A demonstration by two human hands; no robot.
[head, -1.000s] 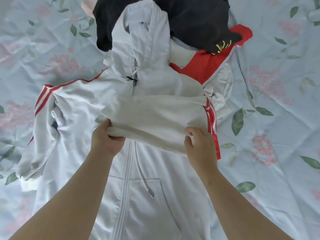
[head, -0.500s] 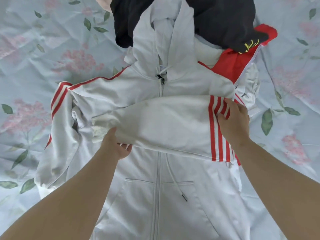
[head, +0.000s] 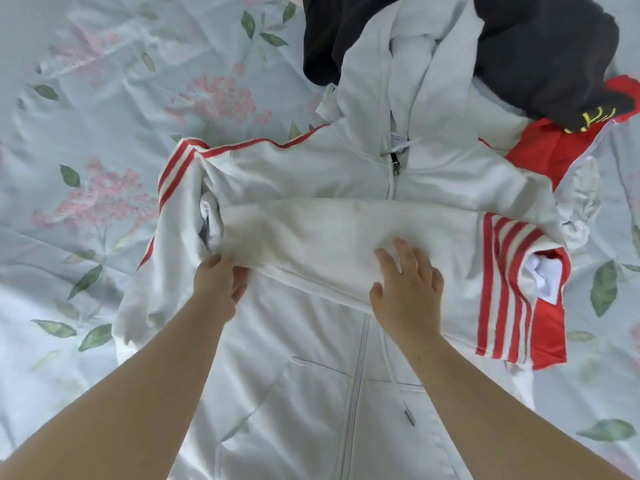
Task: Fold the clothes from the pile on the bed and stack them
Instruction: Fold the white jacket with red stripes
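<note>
A white zip hoodie with red stripes lies face up on the bed, hood pointing away from me. Its right sleeve is folded across the chest, running from the red-striped shoulder at the right to the cuff at the left. My left hand pinches the sleeve's cuff end near the left armpit. My right hand lies flat on the sleeve's middle, fingers spread. The left sleeve hangs crumpled down the left side.
The pile sits at the top right: a black garment with yellow print, a red and white garment under it, partly beneath the hoodie's hood. The floral bedsheet spreads to the left and right.
The right sleeve has been drawn further left across the chest. My right hand left the striped shoulder and now lies flat on the sleeve's middle. The left hand still holds the cuff end.
</note>
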